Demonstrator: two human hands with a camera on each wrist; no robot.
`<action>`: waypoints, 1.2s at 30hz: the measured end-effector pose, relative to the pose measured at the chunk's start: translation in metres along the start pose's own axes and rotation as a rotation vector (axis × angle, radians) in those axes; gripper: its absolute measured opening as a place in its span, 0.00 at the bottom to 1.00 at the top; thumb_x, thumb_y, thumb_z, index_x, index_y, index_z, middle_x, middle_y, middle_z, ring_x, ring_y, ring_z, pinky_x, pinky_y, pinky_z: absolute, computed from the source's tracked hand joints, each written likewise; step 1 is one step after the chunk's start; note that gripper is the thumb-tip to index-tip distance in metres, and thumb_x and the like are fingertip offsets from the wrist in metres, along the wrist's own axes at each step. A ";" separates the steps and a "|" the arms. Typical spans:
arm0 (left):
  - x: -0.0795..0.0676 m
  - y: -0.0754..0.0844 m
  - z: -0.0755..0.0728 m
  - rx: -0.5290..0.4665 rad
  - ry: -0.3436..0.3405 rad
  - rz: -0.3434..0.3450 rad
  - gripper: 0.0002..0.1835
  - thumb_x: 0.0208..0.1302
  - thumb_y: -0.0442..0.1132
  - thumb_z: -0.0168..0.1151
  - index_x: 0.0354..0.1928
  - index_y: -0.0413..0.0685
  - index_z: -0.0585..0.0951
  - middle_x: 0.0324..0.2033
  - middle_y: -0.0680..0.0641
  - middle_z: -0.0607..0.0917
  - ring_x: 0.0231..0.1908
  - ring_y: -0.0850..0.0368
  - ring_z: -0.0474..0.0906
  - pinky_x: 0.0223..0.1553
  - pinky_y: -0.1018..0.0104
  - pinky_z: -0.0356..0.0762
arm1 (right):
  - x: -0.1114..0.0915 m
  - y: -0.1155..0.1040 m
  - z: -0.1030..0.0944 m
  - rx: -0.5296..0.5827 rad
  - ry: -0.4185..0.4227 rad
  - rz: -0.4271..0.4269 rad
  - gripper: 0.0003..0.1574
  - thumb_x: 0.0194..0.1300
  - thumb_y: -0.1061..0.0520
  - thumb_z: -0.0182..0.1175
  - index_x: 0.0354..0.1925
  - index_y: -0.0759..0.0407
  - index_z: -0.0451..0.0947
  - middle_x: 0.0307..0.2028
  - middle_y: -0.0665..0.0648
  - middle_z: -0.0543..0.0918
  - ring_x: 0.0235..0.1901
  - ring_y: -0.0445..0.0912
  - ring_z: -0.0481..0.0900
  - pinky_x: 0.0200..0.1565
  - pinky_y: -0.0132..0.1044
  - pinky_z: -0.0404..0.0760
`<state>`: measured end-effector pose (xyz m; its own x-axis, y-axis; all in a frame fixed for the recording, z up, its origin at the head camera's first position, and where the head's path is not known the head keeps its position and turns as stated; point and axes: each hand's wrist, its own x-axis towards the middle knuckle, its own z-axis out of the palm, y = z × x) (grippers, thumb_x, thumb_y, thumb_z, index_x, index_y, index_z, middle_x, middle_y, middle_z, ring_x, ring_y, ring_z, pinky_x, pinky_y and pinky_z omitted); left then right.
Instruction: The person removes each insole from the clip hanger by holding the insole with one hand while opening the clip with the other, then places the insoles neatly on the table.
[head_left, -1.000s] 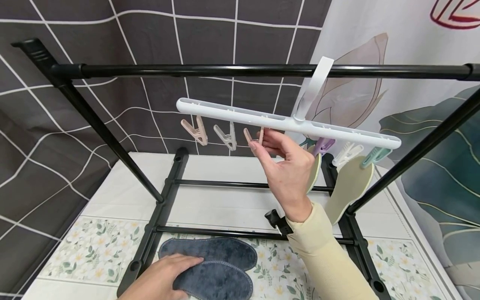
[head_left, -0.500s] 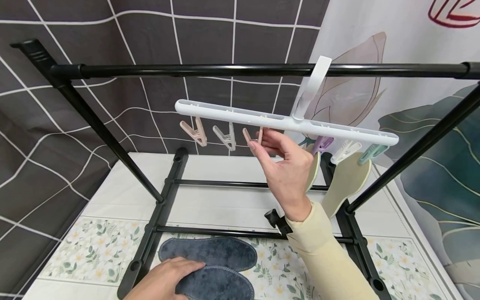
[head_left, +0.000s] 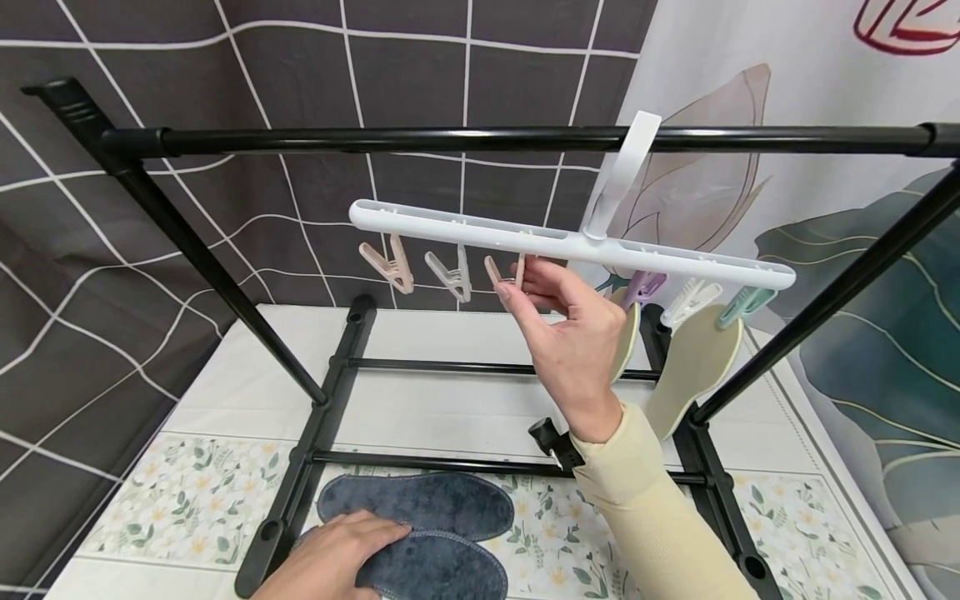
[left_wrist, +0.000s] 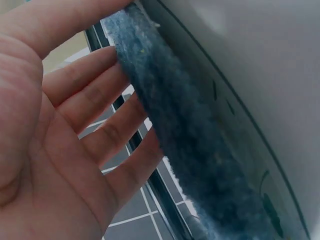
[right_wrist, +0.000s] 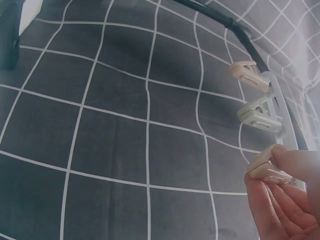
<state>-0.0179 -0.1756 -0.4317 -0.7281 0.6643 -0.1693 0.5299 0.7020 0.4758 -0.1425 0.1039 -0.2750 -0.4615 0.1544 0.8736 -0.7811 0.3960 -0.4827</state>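
Thumb and fingers of my right hand (head_left: pixel 573 337) pinch a pink clothespin (head_left: pixel 492 271), the innermost on the left of a white clip hanger (head_left: pixel 465 226). Its jaws stay beneath the hanger bar. Farther left hang a grey clothespin (right_wrist: pixel 260 119) and another pink clothespin (right_wrist: pixel 248 75). On the hanger's right side, purple, white and green clothespins hold two pale insoles (head_left: pixel 693 371), one partly behind my wrist. Low in the head view, my left hand (head_left: pixel 341 550) grips the left end of the nearer fuzzy blue-grey insole (head_left: pixel 442 567), fingertips partly hidden by it in the left wrist view.
The hanger hooks over the top bar (head_left: pixel 375 142) of a black rack standing on a white and floral floor mat (head_left: pixel 195 496). A second blue-grey insole (head_left: pixel 442 504) lies beside the gripped one. Dark checked curtain (head_left: pixel 412 92) backs the rack; a patterned light curtain hangs at right.
My left hand has shifted slightly right, and the nearer blue-grey insole has moved a little with it. The hanger has swayed slightly left. My right hand keeps its pinch on the pink clothespin.
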 end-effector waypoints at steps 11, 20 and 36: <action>0.001 -0.003 -0.001 0.019 -0.029 0.003 0.34 0.47 0.55 0.69 0.59 0.58 0.74 0.50 0.56 0.77 0.49 0.55 0.74 0.43 0.58 0.78 | 0.000 0.000 0.000 -0.006 0.007 -0.002 0.16 0.52 0.56 0.70 0.39 0.63 0.83 0.32 0.53 0.86 0.28 0.41 0.84 0.35 0.31 0.81; 0.002 -0.003 0.000 0.046 -0.035 -0.011 0.34 0.47 0.54 0.70 0.59 0.56 0.74 0.51 0.56 0.76 0.50 0.53 0.74 0.43 0.55 0.77 | 0.000 0.001 0.000 -0.001 0.008 -0.004 0.15 0.52 0.57 0.69 0.39 0.63 0.83 0.33 0.53 0.86 0.28 0.41 0.84 0.35 0.31 0.81; 0.001 -0.005 -0.003 0.009 -0.023 -0.021 0.29 0.48 0.51 0.70 0.55 0.56 0.76 0.49 0.57 0.75 0.49 0.55 0.73 0.43 0.57 0.77 | -0.002 0.001 0.001 0.046 -0.004 0.017 0.14 0.54 0.59 0.68 0.39 0.65 0.82 0.33 0.53 0.85 0.29 0.42 0.83 0.35 0.33 0.82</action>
<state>-0.0225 -0.1795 -0.4323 -0.7289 0.6552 -0.1987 0.5189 0.7180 0.4638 -0.1422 0.1033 -0.2771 -0.4767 0.1568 0.8650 -0.7914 0.3517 -0.4999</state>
